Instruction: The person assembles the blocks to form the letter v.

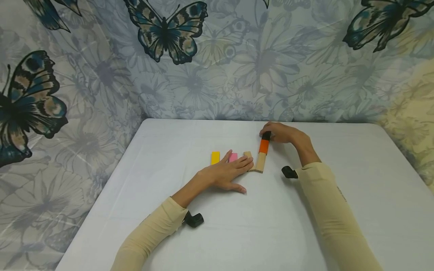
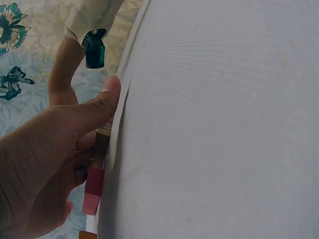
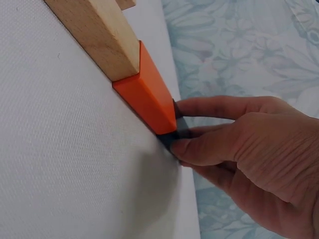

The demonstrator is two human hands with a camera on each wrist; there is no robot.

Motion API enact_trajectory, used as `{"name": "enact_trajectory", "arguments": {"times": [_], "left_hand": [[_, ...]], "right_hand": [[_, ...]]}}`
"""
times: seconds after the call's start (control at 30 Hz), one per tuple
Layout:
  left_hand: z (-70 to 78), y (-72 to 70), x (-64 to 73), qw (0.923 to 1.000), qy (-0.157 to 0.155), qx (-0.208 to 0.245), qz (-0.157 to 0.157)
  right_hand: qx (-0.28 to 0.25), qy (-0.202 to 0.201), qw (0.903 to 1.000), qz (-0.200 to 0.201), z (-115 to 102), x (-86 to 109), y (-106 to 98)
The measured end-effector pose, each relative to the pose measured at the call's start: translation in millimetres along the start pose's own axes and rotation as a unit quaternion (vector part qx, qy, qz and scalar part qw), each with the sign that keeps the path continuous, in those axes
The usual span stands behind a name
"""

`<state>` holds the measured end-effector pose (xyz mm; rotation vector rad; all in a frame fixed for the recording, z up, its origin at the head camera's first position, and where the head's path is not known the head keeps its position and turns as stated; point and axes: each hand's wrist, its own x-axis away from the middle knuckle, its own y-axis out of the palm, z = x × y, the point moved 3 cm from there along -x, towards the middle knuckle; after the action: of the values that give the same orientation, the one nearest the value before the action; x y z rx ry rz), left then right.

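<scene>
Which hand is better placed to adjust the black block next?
Probably the right hand: it pinches the black block, whereas the left hand is farther away, near the pink block.

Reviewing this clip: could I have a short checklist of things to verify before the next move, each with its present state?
1. Right hand pinches black block: ok.
2. Black block meets orange block without a visible gap: ok.
3. Orange block touches rightmost wooden block end to end: ok.
4. Pink block fully visible in head view: not ok, left hand partly covers it.
5. Left hand pressing firmly: cannot tell.
</scene>
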<state>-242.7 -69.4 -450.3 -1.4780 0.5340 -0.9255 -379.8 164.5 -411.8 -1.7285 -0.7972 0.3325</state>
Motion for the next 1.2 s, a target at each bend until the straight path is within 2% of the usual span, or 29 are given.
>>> {"name": "enact_trajectory", "arguments": {"times": [0.27,0.57,0.73,0.87,1.07,1.2], "left_hand": [[0.9,-2.5,0.6,1.0,0.003,0.002,-0.002],[1.1,-3.1,1.5,1.0,0.003,0.002,0.002],[1.2,-1.7,0.9,1.0,0.002,-0.001,0.0],[2.0,-1.6,-0.2,1.0,0.003,-0.002,-0.001],[1.9,-2.0,0.7,1.0,0.002,0.003,-0.004],[0.9,-2.0,1.3,1.0,-0.002,0.008,-0.004]], "right_hand": [[-0.013,0.017,0.9997,-0.01,1.3,-0.9,-0.5],[-0.01,0.006,0.9998,-0.013,1.1,-0.3,-2.6],[-0.003,0.016,0.9997,-0.015,-0.4,2.5,-0.7],[0.0,0.019,0.9998,-0.008,-4.4,12.4,-2.8],[0.028,0.014,0.9993,0.018,-10.7,37.5,-9.5],[0.049,0.009,0.9988,0.006,-12.8,48.3,-7.4]]}}
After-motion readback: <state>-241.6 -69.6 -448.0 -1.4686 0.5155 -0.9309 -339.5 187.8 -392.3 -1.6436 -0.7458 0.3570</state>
